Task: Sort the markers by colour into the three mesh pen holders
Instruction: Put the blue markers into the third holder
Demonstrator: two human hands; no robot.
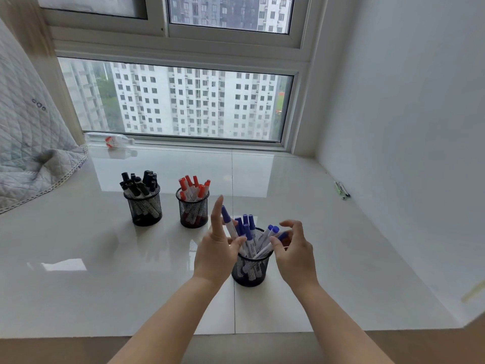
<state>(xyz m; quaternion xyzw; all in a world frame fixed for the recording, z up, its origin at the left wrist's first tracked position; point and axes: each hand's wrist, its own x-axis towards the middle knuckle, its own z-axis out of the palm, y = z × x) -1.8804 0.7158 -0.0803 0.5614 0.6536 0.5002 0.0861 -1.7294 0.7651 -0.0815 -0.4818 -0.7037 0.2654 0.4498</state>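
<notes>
Flanking the blue holder [251, 269] at lower centre, my left hand [216, 249] is spread wide, holding nothing, and my right hand [294, 248] loosely curled, seemingly empty. Blue markers [248, 236] stand between them, fanning upward, nearest my left thumb.

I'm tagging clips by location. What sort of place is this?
Probably a high-rise flat's bedroom: a glossy window ledge under a window facing apartment towers, with quilted bedding at the left.
</notes>
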